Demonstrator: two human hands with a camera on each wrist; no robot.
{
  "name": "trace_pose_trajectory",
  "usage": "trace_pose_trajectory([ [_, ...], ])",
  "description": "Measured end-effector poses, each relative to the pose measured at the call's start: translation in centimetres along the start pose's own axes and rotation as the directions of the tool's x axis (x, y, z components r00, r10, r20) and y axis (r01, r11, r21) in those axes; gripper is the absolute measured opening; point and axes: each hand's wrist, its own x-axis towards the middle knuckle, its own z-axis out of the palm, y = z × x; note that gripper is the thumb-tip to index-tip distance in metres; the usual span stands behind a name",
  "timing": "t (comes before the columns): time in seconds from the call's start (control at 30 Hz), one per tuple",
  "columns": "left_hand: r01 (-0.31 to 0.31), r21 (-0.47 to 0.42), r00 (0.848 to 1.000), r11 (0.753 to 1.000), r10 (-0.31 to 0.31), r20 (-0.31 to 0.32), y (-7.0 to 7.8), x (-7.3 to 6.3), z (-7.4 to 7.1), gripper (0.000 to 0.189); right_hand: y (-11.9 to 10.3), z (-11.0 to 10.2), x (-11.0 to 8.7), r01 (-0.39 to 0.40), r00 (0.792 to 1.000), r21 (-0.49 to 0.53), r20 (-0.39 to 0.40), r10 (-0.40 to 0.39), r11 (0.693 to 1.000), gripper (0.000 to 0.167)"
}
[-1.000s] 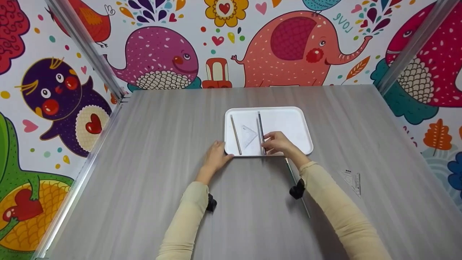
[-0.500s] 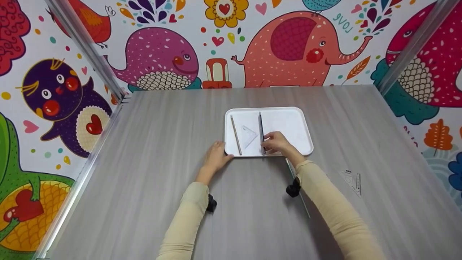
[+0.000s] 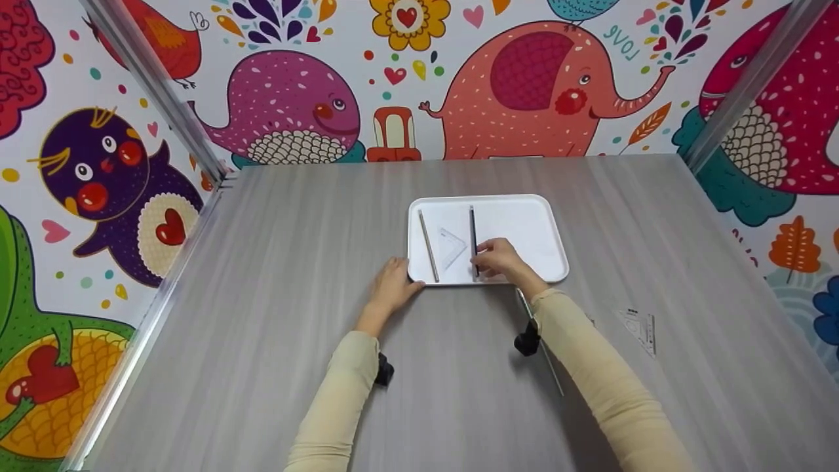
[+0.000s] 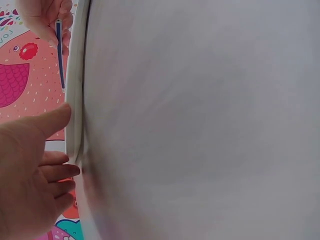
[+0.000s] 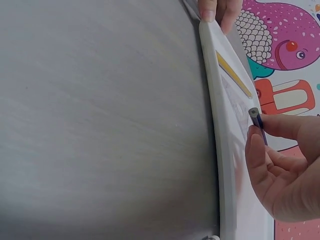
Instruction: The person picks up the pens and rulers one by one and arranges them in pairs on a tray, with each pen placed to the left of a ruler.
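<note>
While in right hand (image 3: 498,257), pencil (image 3: 472,229); beneath, tray (image 3: 524,223).

Tray (image 3: 518,223), one. Pencils (image 3: 429,246) (image 3: 473,236) (image 3: 552,368), three. Set squares (image 3: 452,248) (image 3: 649,331), two. Hands (image 3: 391,286) (image 3: 499,257), two. Sleeves (image 3: 334,403) (image 3: 609,387), two. Wrist cameras (image 3: 385,370) (image 3: 527,339), two. Table (image 3: 301,255), one. Printed elephant (image 3: 521,121), one. Printed penguin (image 3: 95,164), one.

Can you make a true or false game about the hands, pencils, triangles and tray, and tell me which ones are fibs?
1. The right hand pinches a dark pencil. True.
2. Both hands hold pencils. False: the left hand holds the white tray by its corner.
3. A yellow pencil lies on the tray. True.
4. A clear triangle lies on the tray. True.
5. There is only one triangle. False: a second triangle lies on the table.
6. The tray is round. False: it is a rectangle with rounded corners.
</note>
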Motion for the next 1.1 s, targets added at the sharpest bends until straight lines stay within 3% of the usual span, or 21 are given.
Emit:
trace_pose_trajectory([
  [0.43, 0.011, -0.001, 1.000, 1.000, -0.011, 0.000, -0.1, 0.1, 0.1, 0.048, 0.0, 0.6, 0.1, -0.019, 0.997, -0.048, -0.077, 0.016, 0.999, 0.039],
  [0.63, 0.018, 0.003, 1.000, 1.000, -0.018, 0.018, -0.1, 0.0, 0.1, 0.052, 0.0, 0.7, 0.0, 0.030, 0.993, -0.100, -0.113, -0.042, 0.995, 0.037],
  [0.87, 0.031, -0.002, 0.999, 1.000, -0.031, 0.028, 0.0, 0.0, 0.1, 0.054, 0.3, 0.7, -0.1, 0.078, 0.980, -0.266, -0.158, -0.124, 0.961, 0.034],
  [1.1, 0.024, 0.002, 1.000, 1.000, -0.024, 0.015, 0.0, 0.0, 0.1, 0.050, 0.4, 1.1, -0.1, 0.095, 0.973, -0.341, -0.166, -0.159, 0.935, 0.035],
])
